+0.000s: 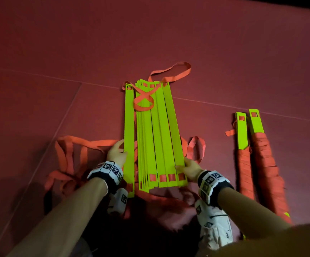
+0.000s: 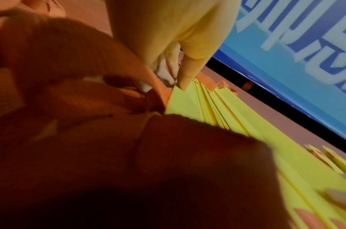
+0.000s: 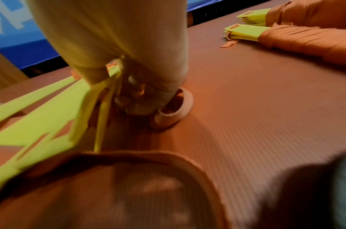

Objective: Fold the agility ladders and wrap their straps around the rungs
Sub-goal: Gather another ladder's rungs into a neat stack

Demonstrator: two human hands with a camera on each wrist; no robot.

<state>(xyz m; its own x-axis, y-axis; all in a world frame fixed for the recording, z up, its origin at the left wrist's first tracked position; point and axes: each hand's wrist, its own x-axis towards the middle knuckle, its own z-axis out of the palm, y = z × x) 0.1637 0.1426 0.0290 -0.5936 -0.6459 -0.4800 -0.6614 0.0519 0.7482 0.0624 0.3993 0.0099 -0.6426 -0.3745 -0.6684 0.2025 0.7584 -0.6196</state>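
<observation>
Flat, thin yellow-green plastic rungs (image 1: 156,138) lie gathered side by side on a dark red ribbed floor mat (image 1: 57,52), fanned a bit, w/ rectangular slots near each end showing orange webbing. One rung (image 1: 129,127) sits slightly apart on the left edge of the pile. Soft woven orange straps (image 1: 70,156) trail in loose loops to the left, another loop (image 1: 170,72) at the far end, and a crossed loop lies on top of the rungs.

Left hand (image 1: 116,153) sits at the left rung's outer edge, fingers against it; how tightly they close can't be told. Right hand (image 1: 189,168) grips the near right corner of the pile, thumb on top, fingers curled under, per right wrist view.

To the right, well apart, two finished bundles (image 1: 258,156) lie side by side, tightly wound in orange strap, yellow-green ends sticking out.
</observation>
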